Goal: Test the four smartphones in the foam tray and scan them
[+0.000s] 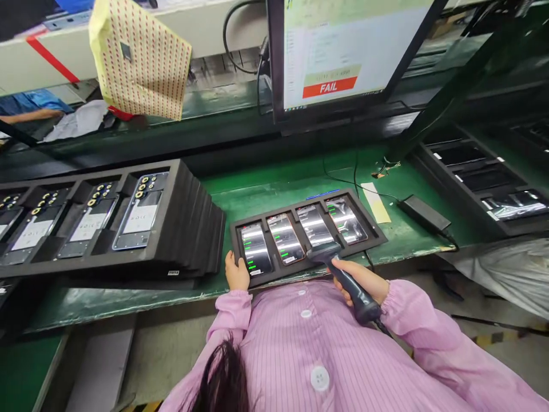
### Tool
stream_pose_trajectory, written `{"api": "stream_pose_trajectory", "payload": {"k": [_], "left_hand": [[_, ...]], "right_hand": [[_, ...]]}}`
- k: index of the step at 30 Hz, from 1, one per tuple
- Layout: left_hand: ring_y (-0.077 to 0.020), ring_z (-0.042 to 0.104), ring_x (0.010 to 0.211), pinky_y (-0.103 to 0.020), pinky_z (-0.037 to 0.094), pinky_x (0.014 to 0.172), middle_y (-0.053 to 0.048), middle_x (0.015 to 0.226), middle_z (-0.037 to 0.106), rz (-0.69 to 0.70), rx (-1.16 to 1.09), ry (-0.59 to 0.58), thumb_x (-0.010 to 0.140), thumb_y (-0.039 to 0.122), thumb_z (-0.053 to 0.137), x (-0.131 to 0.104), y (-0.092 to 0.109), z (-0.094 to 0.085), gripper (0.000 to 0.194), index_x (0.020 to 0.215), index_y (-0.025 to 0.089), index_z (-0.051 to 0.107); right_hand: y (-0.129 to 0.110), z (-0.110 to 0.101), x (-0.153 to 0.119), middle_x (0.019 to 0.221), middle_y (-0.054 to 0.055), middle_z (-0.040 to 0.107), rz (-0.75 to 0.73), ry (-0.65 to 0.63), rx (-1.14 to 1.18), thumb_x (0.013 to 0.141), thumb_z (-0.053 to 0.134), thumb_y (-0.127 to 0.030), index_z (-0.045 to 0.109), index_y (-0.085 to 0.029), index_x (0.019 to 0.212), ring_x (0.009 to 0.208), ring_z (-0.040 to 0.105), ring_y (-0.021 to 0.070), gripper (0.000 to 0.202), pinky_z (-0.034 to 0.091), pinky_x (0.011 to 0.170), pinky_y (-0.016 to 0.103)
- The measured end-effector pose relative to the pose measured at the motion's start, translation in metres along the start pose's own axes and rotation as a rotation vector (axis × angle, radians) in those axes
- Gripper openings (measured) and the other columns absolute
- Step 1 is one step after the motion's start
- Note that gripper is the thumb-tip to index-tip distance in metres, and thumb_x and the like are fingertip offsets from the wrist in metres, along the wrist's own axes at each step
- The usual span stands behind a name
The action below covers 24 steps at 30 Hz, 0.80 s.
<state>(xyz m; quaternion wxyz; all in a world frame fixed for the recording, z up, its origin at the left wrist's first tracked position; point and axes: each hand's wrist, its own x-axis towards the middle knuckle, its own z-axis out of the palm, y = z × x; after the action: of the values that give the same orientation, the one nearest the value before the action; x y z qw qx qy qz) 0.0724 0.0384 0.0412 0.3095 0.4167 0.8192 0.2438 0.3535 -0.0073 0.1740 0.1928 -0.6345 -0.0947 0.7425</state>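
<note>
The right hand (358,277) is wrapping round the scanner (354,289), fingers closing on the handle, and the scanner's head is hanging over the near end of the third phone (314,223) from the left; whether it's touching the glass, I cannot tell! Across the way, the left hand (237,273) is pinching the near left corner of the tray (272,249), and that grip looks to be doing useful work, steadying everything without crowding the screens. The tray is lying on the table (257,191) close to the person's body, with four phones in its slots, all facing up, and green text is showing on at least three.

Aim is mattering here, I'd judge: glare is streaking the glass, so tilting the head slightly and leaving a small gap is probably giving the cleaner line. Pointing squarely at one phone is guarding against catching its neighbour. The cord (384,328) is trailing from the handle, so slack is helping. And up top, the monitor (355,46) is flashing up a red FAIL band: checking it is surely paying off!
</note>
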Motion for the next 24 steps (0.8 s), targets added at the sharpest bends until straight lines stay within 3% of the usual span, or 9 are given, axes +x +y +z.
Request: {"api": "stream_pose_trajectory", "payload": {"k": [8,24], "left_hand": [[-0.0199,0.045,0.123,-0.035,0.035,0.103,-0.015,0.13,0.05,0.036,-0.043,-0.014,0.082,0.02,0.041,0.0,-0.004,0.0,0.043,0.124,0.012,0.039],[-0.0219,0.048,0.12,-0.036,0.036,0.101,-0.014,0.126,0.054,0.049,-0.129,0.029,0.079,0.018,0.048,0.002,-0.011,0.005,0.042,0.12,0.014,0.044]], "right_hand": [[0.008,0.025,0.007,0.046,-0.003,0.05,-0.003,-0.053,-0.005,0.086,0.042,-0.041,0.044,-0.019,0.081,0.031,0.044,0.0105,0.023,0.041,0.028,0.022],[0.004,0.035,0.016,0.046,-0.004,0.051,-0.034,-0.065,-0.001,0.086,0.043,-0.043,0.044,-0.019,0.08,0.031,0.045,0.0102,0.025,0.042,0.028,0.022]]}}
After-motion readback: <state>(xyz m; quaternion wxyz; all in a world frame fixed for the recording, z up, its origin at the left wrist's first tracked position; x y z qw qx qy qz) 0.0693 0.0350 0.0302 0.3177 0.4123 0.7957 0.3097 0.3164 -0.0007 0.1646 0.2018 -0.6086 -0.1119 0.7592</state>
